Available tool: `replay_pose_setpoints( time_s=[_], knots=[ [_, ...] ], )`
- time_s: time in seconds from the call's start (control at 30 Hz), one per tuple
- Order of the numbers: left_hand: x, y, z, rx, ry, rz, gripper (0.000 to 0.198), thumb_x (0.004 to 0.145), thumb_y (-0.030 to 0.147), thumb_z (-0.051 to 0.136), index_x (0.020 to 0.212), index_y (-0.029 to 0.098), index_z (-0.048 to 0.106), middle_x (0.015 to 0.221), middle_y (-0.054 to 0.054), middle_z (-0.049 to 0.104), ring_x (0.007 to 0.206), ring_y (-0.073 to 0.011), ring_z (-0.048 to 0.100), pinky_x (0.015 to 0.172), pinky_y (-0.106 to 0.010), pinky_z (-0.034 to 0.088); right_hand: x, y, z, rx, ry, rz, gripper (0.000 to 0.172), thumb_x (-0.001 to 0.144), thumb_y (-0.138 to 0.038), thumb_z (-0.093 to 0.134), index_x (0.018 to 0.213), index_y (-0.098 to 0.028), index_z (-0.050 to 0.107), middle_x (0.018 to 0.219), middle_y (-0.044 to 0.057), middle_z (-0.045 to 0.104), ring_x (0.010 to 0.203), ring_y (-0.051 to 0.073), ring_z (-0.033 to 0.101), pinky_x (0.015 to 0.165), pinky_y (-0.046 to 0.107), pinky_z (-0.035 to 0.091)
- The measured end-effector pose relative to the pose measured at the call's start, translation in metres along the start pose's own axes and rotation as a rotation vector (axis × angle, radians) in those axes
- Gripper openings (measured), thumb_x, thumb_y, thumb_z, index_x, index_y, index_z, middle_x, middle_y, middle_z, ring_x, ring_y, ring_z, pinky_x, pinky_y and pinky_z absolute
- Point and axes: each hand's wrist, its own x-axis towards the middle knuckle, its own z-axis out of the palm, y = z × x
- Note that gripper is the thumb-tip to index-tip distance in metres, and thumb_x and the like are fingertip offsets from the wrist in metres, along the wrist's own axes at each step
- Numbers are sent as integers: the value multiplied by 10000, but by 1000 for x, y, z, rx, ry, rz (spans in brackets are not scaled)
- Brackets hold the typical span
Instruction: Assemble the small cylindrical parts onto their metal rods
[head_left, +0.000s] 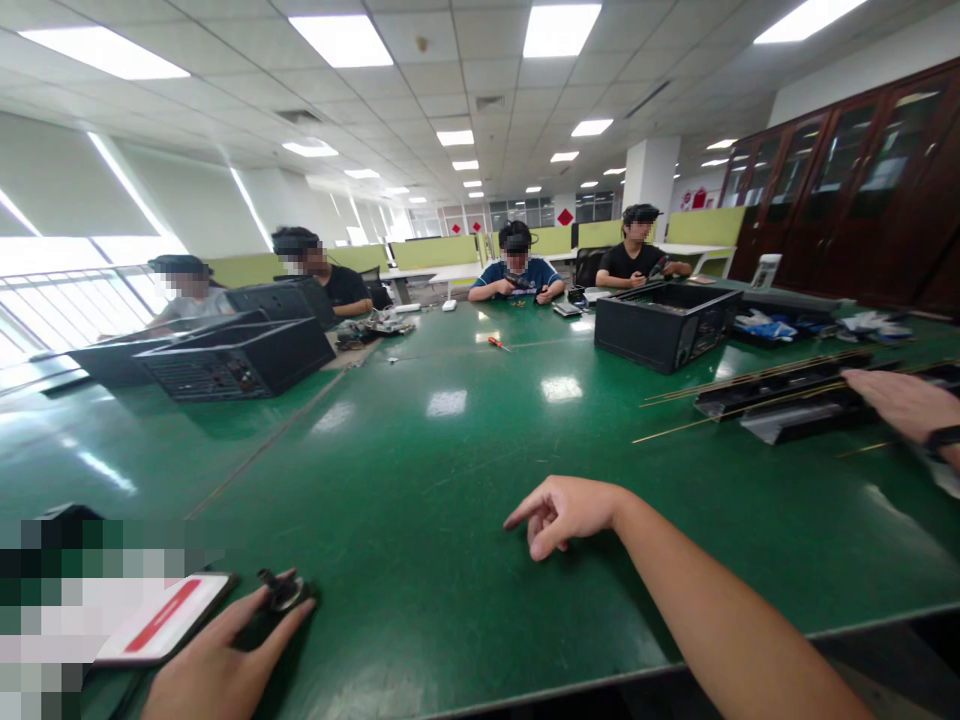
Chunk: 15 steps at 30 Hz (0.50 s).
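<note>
My left hand (217, 655) lies at the near left edge of the green table (420, 480). Its thumb and fingers close around a small black round part (281, 590) that rests on the table. Just left of it lies a phone (165, 615) with a white screen and a red bar. My right hand (562, 512) hovers low over the middle of the table, index finger stretched to the left, the other fingers loosely curled, nothing in it.
Another person's hand with a dark wristband (911, 405) rests at the right by black trays (787, 400) and thin brass rods (720, 420). Black computer cases stand at left (240, 360) and at far right (664, 325). Several seated people work at the far end. An orange screwdriver (495, 343) lies mid-table.
</note>
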Motion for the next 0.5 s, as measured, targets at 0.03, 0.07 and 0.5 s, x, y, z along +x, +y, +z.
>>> replay_pose_setpoints(
  time_s=[0.03, 0.07, 0.5],
  knots=[
    [0, 13, -2, -29, -44, 48, 403, 646, 575, 644, 905, 281, 734, 863, -20, 767, 777, -291, 718, 670, -340, 564, 0, 0, 0, 1, 3, -2, 735, 652, -384, 819, 1307, -163, 570, 854, 48, 687, 574, 75, 543, 537, 193, 456],
    [1, 29, -3, -73, -88, 117, 405, 668, 566, 638, 920, 264, 735, 914, -36, 762, 811, -280, 717, 714, -328, 563, 1, 0, 0, 1, 17, -4, 741, 649, -385, 821, 1309, -164, 567, 848, 46, 685, 567, 75, 543, 535, 195, 454],
    [11, 226, 40, -442, -547, 800, 397, 825, 178, 578, 1207, 276, 619, 1013, -48, 629, 893, -188, 629, 828, -304, 498, 0, -5, -3, -409, 577, -173, 744, 571, -462, 848, 1216, -165, 623, 902, 48, 655, 724, 143, 561, 629, 242, 442]
  ],
)
